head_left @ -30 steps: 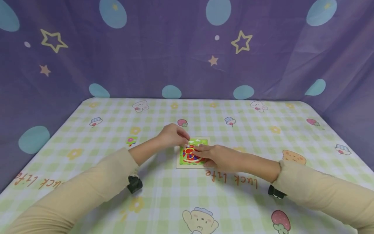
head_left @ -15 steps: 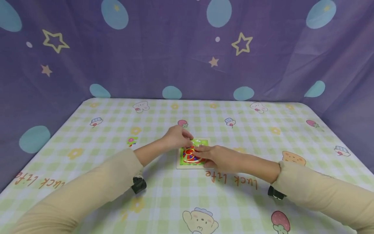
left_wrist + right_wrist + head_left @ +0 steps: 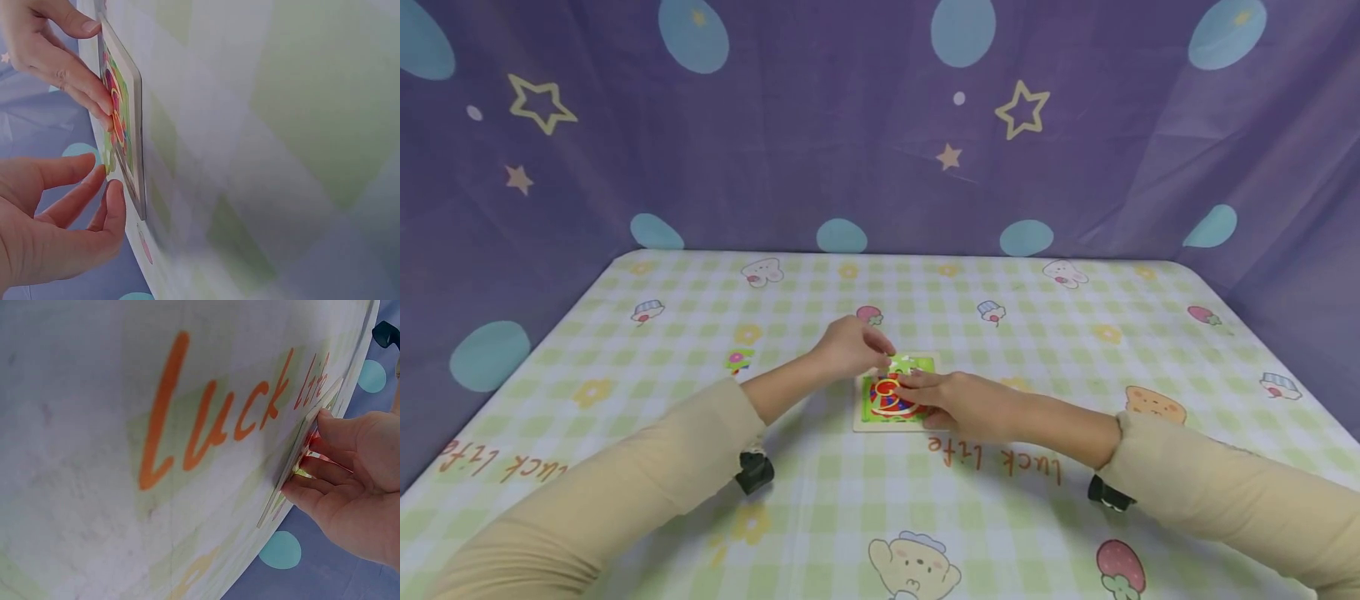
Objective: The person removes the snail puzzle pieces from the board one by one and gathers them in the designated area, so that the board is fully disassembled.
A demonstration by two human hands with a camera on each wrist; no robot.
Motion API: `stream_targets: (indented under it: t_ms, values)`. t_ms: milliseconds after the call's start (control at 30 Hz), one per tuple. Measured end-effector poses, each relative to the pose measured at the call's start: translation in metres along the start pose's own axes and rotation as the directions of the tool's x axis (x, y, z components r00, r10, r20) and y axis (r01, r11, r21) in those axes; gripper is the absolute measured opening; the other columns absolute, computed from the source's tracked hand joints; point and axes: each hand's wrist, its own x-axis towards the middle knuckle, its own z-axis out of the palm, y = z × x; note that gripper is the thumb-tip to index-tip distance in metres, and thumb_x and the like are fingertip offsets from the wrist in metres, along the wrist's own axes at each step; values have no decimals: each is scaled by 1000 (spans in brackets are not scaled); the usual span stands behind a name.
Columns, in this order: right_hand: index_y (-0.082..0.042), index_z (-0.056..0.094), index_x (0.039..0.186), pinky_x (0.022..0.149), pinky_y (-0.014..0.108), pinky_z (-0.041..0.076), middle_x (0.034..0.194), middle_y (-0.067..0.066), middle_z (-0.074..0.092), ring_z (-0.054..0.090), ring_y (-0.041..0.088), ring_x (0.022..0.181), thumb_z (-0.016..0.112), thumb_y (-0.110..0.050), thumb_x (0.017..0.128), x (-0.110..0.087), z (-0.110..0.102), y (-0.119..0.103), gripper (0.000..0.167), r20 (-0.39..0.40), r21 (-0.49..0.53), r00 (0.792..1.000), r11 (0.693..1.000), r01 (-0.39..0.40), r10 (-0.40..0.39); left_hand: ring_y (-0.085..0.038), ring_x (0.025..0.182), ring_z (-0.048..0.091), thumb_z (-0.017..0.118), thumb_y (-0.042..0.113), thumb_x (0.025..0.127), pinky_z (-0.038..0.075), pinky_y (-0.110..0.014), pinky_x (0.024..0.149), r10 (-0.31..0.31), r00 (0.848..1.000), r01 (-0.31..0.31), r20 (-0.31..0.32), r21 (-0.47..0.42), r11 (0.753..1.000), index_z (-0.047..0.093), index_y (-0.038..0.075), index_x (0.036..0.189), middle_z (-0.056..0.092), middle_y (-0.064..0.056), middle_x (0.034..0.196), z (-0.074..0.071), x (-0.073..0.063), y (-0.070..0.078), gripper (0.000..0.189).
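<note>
A small wooden jigsaw puzzle [image 3: 891,400] with a pale frame and a red, yellow and blue picture on green lies flat on the table. My left hand [image 3: 850,350] is at its far left corner. In the left wrist view, the fingertips of my left hand [image 3: 69,219] pinch a small green puzzle piece [image 3: 110,160] that stands slightly proud of the board; the fingers partly hide it. My right hand [image 3: 970,404] presses straight fingers on the picture, its thumb against the frame [image 3: 275,503] in the right wrist view.
A loose green puzzle piece [image 3: 739,359] with a pink flower lies left of the board, beyond the left forearm. A checked cloth [image 3: 820,517] with printed figures covers the table. A purple curtain [image 3: 850,125] hangs behind the far edge.
My left hand has moved slightly right over the corner of the board, then lifted a little in the last half second. The right hand has stayed on the puzzle.
</note>
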Motion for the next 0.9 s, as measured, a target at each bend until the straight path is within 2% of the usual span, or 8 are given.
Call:
stream_targets:
  t_ms: [133,233,433,600,800,900]
  values:
    - [-3,48,140,103,41,47,148,16,44,42,30,138,60,-10,93,0,0,0,49,-2,-2,1000,1000,0,0,-22,110,64,71,14,84,50,-35,97,0,1000,0,-9,-18,1000,76,10,99,75,-6,104,0,0,-1,16]
    - [-4,48,140,104,41,46,147,17,45,42,29,138,61,-11,93,0,0,0,49,-2,1,1000,1000,-6,6,-20,104,66,71,13,83,52,-31,90,5,1000,-5,-17,-26,1000,76,9,99,75,-6,103,1,0,-2,17]
    - [-5,48,140,104,41,46,148,15,44,42,28,139,62,-12,93,1,-2,-1,50,0,4,1000,1000,-6,6,-13,80,68,74,10,79,52,-20,69,12,999,-16,-49,-84,996,77,7,94,76,-8,95,2,0,-4,15]
    - [-4,47,141,105,41,45,150,12,43,41,28,140,61,-10,93,1,-3,0,50,3,15,1000,1000,-13,13,-7,64,65,76,4,76,52,-18,61,18,998,-27,-66,-142,989,77,5,90,76,-10,86,2,1,-5,14]
    - [-4,47,140,105,41,45,149,14,43,40,28,139,60,-11,94,1,-1,1,49,1,13,1000,1000,-9,9,-9,66,65,78,4,75,51,-18,61,7,998,-16,-62,-138,990,76,7,88,75,-9,86,1,1,-6,14]
    - [-5,47,141,105,40,45,149,14,43,40,28,139,60,-12,94,1,0,1,49,3,9,1000,1000,-13,13,-10,69,66,79,5,74,52,-19,65,6,997,-15,-71,-124,992,76,8,88,76,-8,87,1,2,-9,14]
